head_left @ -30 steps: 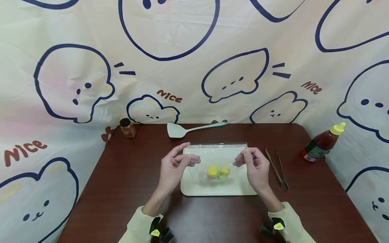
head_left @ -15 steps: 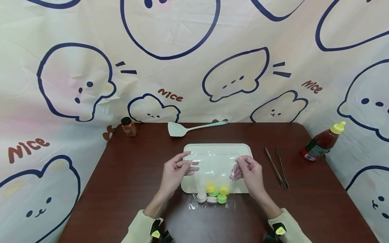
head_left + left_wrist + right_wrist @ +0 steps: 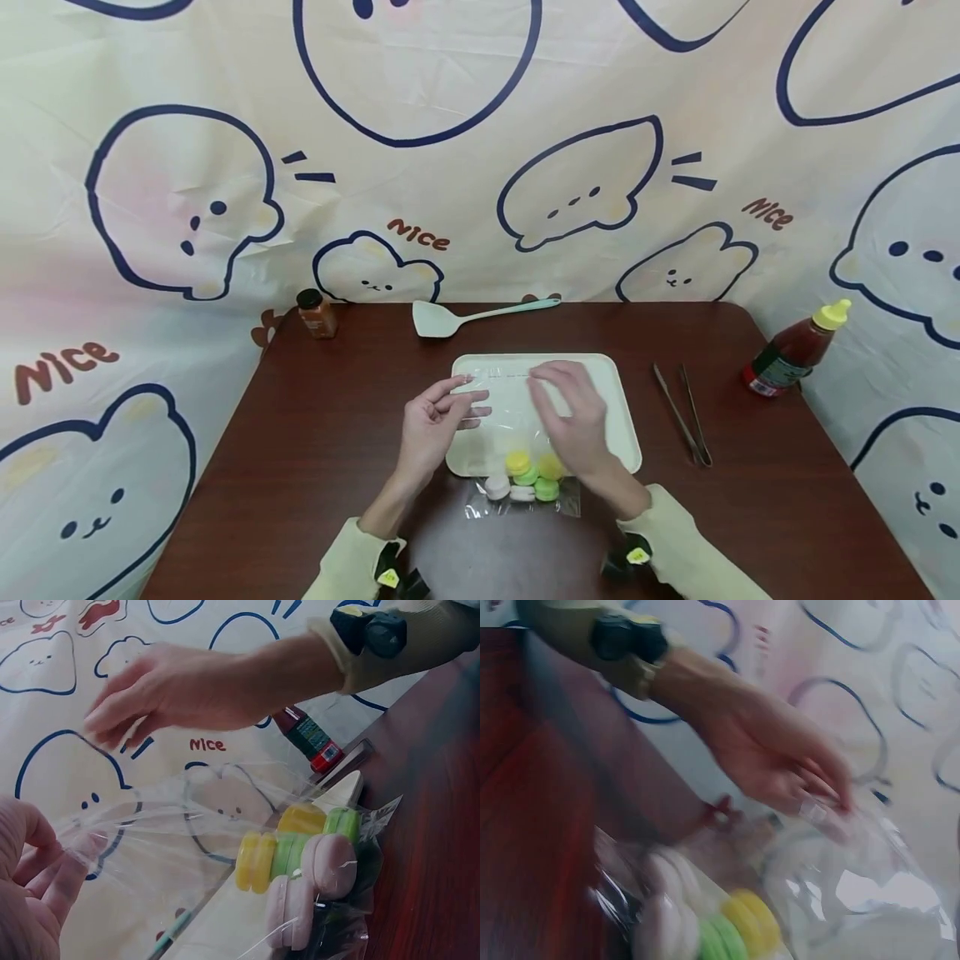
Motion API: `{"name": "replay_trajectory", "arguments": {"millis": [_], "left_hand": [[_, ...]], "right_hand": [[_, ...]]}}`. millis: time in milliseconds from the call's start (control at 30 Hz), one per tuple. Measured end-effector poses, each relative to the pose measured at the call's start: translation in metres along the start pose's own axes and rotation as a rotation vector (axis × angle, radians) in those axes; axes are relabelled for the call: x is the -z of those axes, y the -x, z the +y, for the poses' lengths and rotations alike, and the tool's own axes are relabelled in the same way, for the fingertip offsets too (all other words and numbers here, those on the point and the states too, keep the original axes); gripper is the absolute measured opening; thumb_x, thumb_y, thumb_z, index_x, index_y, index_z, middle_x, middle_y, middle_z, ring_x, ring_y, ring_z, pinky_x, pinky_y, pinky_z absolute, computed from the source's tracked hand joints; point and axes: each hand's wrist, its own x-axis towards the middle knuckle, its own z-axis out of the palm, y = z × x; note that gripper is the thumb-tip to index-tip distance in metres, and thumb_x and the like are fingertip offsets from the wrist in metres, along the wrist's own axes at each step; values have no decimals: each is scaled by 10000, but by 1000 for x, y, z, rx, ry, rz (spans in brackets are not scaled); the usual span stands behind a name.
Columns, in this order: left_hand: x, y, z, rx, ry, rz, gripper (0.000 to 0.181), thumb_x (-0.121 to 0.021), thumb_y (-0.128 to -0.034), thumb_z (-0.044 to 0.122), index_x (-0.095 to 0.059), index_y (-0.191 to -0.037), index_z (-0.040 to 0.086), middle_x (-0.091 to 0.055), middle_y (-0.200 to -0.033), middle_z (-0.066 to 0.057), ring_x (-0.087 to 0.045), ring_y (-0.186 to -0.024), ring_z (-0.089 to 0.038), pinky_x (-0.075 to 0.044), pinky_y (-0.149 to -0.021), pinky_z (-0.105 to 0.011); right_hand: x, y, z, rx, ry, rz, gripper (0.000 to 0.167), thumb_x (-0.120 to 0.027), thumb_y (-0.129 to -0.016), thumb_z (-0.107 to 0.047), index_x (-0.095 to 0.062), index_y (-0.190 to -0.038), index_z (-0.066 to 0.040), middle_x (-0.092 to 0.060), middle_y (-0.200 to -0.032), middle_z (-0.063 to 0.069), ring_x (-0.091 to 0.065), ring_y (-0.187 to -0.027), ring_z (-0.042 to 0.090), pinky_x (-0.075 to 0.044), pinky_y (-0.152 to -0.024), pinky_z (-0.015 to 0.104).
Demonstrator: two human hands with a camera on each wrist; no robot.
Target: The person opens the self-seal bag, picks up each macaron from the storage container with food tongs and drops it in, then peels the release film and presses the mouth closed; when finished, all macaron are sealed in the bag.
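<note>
A clear plastic bag [image 3: 567, 504] holds several macarons [image 3: 517, 463], yellow, green and pale pinkish-white, in its lower end. The bag hangs over the front edge of a cream tray [image 3: 624, 450]. My left hand [image 3: 427, 425] pinches the bag's upper left side between thumb and fingers; the left wrist view shows the film [image 3: 165, 817] stretching from that hand [image 3: 34, 885]. Over the tray's upper middle is my right hand [image 3: 577, 417], blurred, with loosely extended fingers. In the left wrist view the right hand [image 3: 169, 686] is apart from the film and holds nothing visible.
Metal tongs [image 3: 686, 421] lie right of the tray. A red sauce bottle [image 3: 791, 358] with a yellow cap stands at the table's right edge. Along the back are a pale spatula [image 3: 442, 321] and a small black-capped spice jar [image 3: 317, 317], near a cartoon-print cloth [image 3: 465, 192].
Both hands lowered the bag, bringing the macarons to the tray's front edge. My right hand then let go of the bag's right side and moved left. The left hand kept its hold.
</note>
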Motion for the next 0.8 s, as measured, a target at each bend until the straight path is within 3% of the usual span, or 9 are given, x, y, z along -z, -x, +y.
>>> {"name": "replay_trajectory", "arguments": {"millis": [133, 300, 633, 800], "left_hand": [[-2, 0, 0, -45, 35, 0, 343, -657, -1022, 13, -595, -1335, -112, -693, -1135, -376, -795, -902, -255, -646, -771, -370], [-5, 3, 1, -81, 37, 37, 295, -677, -998, -20, -636, -1277, -105, -754, -1056, -283, -798, -866, -233, -648, -750, -365], [-5, 2, -2, -170, 7, 26, 269, -674, -995, -36, -651, -1255, -102, -755, -1000, -286, -796, -828, -255, -650, -717, -378], [-5, 2, -1, -172, -24, 47, 252, -689, -986, -32, -677, -1233, -85, -768, -988, -250, -788, -808, -313, -649, -710, -391]], "right_hand": [[-21, -5, -11, 76, 30, -196, 180, -714, -995, -105, -754, -1145, -15, -723, -1097, 104, -681, -1037, 271, -547, -973, 291], [-36, -5, -12, 104, 101, -333, 236, -752, -967, -91, -747, -1200, -51, -714, -1138, 68, -677, -1065, 243, -564, -898, 370], [-46, -6, -4, 162, 130, -328, 154, -739, -982, -110, -787, -1114, -47, -727, -1121, 78, -671, -1080, 260, -554, -896, 392], [-47, -10, -4, 205, 143, -332, 135, -724, -986, -90, -791, -1083, -24, -738, -1102, 88, -671, -1072, 271, -557, -878, 384]]}}
